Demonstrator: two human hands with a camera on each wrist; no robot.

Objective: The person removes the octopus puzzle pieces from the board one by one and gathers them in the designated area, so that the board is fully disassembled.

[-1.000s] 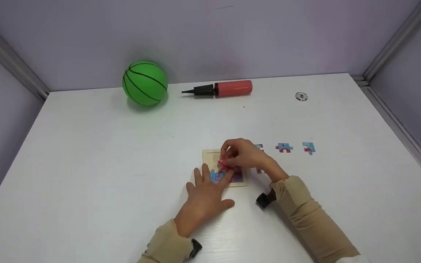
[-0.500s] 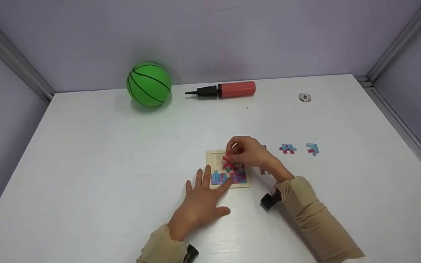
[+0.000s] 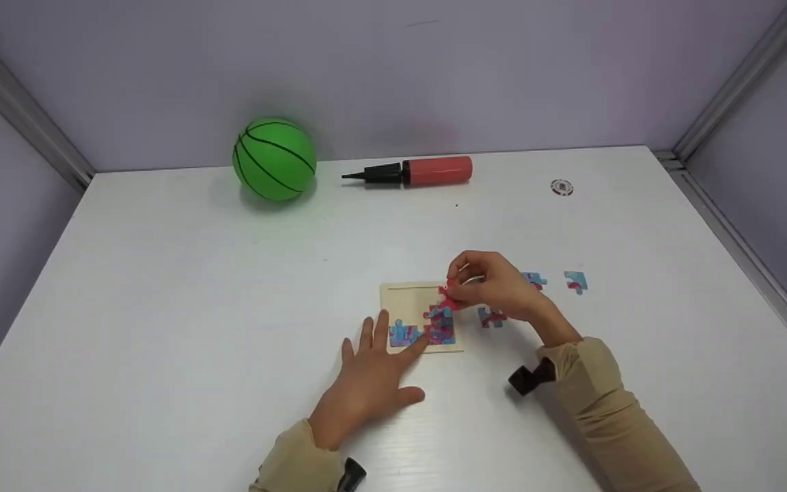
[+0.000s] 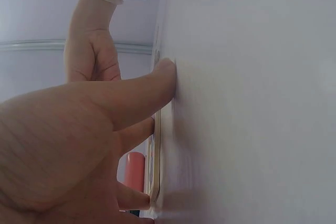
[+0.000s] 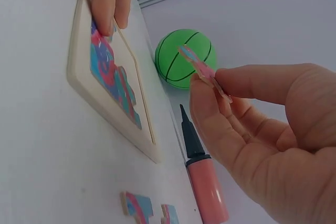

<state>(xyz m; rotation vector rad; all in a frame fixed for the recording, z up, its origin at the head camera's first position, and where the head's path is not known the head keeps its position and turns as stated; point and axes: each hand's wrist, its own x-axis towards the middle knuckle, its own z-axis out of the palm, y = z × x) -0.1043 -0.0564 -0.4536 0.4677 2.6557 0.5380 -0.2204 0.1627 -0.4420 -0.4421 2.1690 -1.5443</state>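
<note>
My right hand (image 3: 496,283) pinches a pink and blue puzzle piece (image 5: 202,69) between thumb and fingers, raised above the right side of a wooden puzzle tray (image 3: 404,297). In the right wrist view that piece is tilted and apart from the tray. Joined pieces (image 5: 107,66) in blue, pink and purple lie along the tray's near and right sides; its upper left shows bare wood. My left hand (image 3: 366,389) lies with fingers spread at the tray's near left, its index fingertip on the pieces there. In the left wrist view the thumb touches the table.
Loose puzzle pieces lie right of the tray: one close by (image 3: 491,317), one partly behind the right hand (image 3: 535,280), another farther right (image 3: 576,281). Toward the back are a green ball (image 3: 274,160), a red and black hand pump (image 3: 438,171) and a round chip (image 3: 562,187).
My right hand has lifted the puzzle piece and shifted right with it, from the tray's middle toward its right edge. My left hand has drawn back slightly, its index finger still on the pieces.
</note>
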